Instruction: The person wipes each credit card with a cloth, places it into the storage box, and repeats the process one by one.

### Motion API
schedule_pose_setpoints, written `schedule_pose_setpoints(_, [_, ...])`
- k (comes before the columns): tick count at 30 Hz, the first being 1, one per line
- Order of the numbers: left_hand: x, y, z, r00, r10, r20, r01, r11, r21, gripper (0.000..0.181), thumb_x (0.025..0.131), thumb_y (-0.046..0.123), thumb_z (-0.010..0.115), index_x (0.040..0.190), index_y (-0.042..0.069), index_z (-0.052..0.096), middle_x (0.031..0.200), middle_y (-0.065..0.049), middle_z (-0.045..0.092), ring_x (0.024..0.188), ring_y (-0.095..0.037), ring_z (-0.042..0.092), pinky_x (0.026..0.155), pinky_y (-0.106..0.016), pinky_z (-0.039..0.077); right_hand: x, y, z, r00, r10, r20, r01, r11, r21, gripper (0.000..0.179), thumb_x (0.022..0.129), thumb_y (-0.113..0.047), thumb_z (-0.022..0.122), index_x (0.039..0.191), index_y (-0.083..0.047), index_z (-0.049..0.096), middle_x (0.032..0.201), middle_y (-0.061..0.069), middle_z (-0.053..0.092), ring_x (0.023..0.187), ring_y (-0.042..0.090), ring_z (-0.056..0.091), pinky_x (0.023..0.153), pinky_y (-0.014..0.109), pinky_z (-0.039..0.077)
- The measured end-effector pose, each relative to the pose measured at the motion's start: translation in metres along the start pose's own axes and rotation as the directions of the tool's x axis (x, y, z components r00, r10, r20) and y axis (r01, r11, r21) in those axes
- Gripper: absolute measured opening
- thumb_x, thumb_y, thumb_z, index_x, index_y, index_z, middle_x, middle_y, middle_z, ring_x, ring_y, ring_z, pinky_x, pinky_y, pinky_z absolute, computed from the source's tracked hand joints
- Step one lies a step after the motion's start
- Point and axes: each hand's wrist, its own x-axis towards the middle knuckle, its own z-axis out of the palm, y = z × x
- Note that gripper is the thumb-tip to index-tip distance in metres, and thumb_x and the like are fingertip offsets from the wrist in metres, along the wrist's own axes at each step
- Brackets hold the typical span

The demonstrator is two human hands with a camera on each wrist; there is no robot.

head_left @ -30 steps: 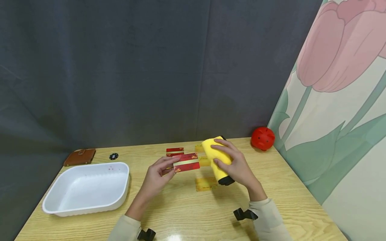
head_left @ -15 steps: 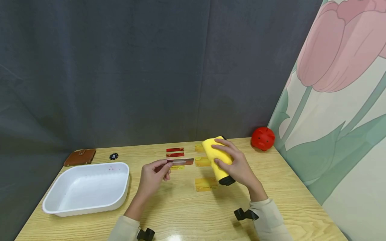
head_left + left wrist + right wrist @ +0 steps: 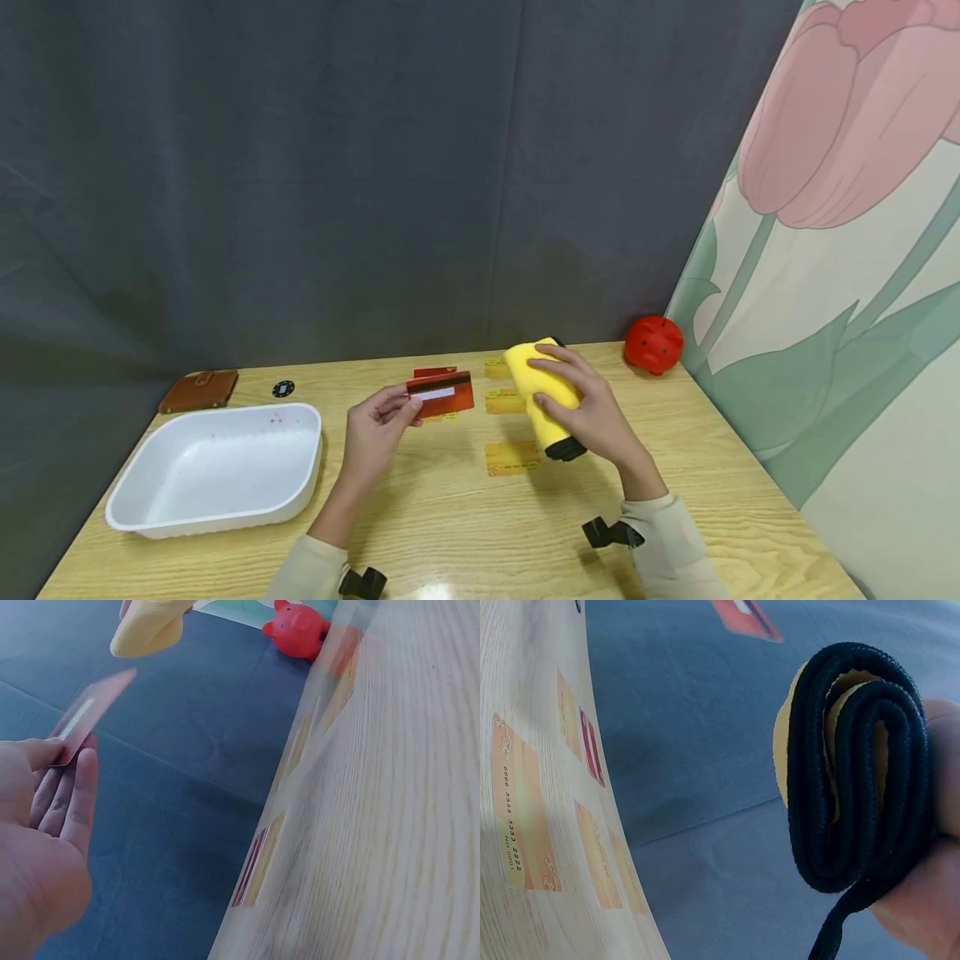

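My left hand (image 3: 373, 433) pinches a red bank card (image 3: 459, 397) by its left end, thumb in front and fingers behind. The card is held up above the table, its back with a dark stripe and white strip facing me. In the left wrist view the card (image 3: 96, 712) looks blurred. My right hand (image 3: 592, 417) grips a rolled yellow cloth (image 3: 534, 379) with black edging, held raised and slanted right of the card. The roll's black-trimmed end (image 3: 855, 772) fills much of the right wrist view.
On the wooden table (image 3: 450, 533), a red card (image 3: 431, 372) and several yellow cards (image 3: 512, 459) lie flat behind and between the hands. A white tub (image 3: 217, 467), brown wallet (image 3: 198, 392) and black chip (image 3: 282, 389) are at left; a red piggy bank (image 3: 653, 345) is back right.
My left hand has turned the red bank card over: its gold-banded face showed first, then it was almost edge-on, now its back shows. The hand shifted slightly left. The right hand barely moved.
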Motion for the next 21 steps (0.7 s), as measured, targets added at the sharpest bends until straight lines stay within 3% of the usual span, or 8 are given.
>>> schedule_pose_setpoints(4, [0.001, 0.000, 0.000, 0.999, 0.022, 0.030, -0.021, 0.999, -0.038, 0.043, 0.093, 0.003, 0.075, 0.135, 0.004, 0.062, 0.095, -0.026, 0.075, 0.073, -0.020, 0.077, 0.073, -0.031, 0.065, 0.000, 0.000, 0.000, 1.000, -0.003, 0.003, 0.003, 1.000, -0.006, 0.045, 0.091, -0.007, 0.078, 0.134, -0.018, 0.070, 0.152, 0.004, 0.054, 0.136, 0.023, 0.051, 0.092, 0.015, 0.050])
schedule_pose_setpoints(8, [0.000, -0.001, 0.003, 0.998, 0.041, 0.050, -0.038, 0.996, -0.076, 0.032, 0.093, 0.002, 0.075, 0.123, -0.001, 0.065, 0.094, -0.027, 0.073, 0.076, -0.019, 0.077, 0.074, -0.035, 0.066, 0.000, -0.003, 0.000, 1.000, -0.005, 0.006, 0.005, 1.000, -0.001, 0.045, 0.092, -0.007, 0.077, 0.134, -0.017, 0.069, 0.152, 0.006, 0.054, 0.137, 0.025, 0.051, 0.092, 0.016, 0.050])
schedule_pose_setpoints(12, [-0.001, -0.003, 0.005, 0.998, 0.023, 0.061, -0.017, 0.996, -0.091, 0.022, 0.091, 0.002, 0.077, 0.112, -0.003, 0.072, 0.095, -0.027, 0.073, 0.079, -0.011, 0.076, 0.075, -0.035, 0.066, 0.000, -0.006, 0.000, 1.000, 0.001, 0.012, -0.001, 1.000, 0.018, 0.045, 0.092, -0.007, 0.077, 0.134, -0.017, 0.069, 0.153, 0.005, 0.053, 0.137, 0.025, 0.050, 0.092, 0.017, 0.050])
schedule_pose_setpoints(17, [-0.003, -0.003, 0.007, 0.998, 0.012, 0.064, -0.009, 0.999, -0.044, 0.030, 0.088, 0.005, 0.081, 0.117, 0.002, 0.073, 0.096, -0.025, 0.075, 0.081, -0.010, 0.076, 0.074, -0.030, 0.065, -0.001, -0.017, 0.003, 0.999, -0.022, 0.031, 0.021, 0.999, 0.042, 0.046, 0.091, -0.008, 0.079, 0.133, -0.020, 0.070, 0.152, 0.001, 0.054, 0.138, 0.019, 0.048, 0.091, 0.020, 0.051])
schedule_pose_setpoints(21, [-0.003, -0.004, 0.007, 0.998, 0.009, 0.069, -0.008, 1.000, -0.017, 0.035, 0.087, 0.008, 0.083, 0.120, 0.006, 0.073, 0.095, -0.025, 0.076, 0.081, -0.010, 0.077, 0.074, -0.028, 0.065, -0.002, -0.029, 0.011, 0.994, -0.088, 0.058, 0.084, 0.994, 0.064, 0.046, 0.089, -0.006, 0.080, 0.133, -0.019, 0.070, 0.151, 0.003, 0.055, 0.136, 0.018, 0.050, 0.088, 0.022, 0.052])
